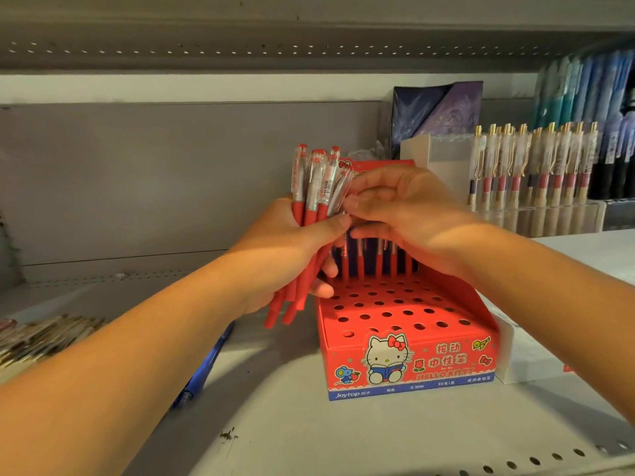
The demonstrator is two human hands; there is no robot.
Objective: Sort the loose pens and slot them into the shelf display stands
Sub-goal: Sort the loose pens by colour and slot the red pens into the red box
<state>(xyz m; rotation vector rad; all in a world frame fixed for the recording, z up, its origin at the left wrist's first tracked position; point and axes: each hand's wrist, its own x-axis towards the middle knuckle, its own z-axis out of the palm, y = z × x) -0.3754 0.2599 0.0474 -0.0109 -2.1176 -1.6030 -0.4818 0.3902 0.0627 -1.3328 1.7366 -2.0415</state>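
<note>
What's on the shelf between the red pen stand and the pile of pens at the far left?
In the head view, a blue pen lies between the red stand and the pile, partly hidden under the left forearm.

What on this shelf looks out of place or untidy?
A blue pen lies loose and slanted on the shelf, partly under the left forearm. A heap of mixed pens sprawls at the far left edge. The red display stand holds only a back row; most holes are unfilled. Nothing looks damaged.
</note>
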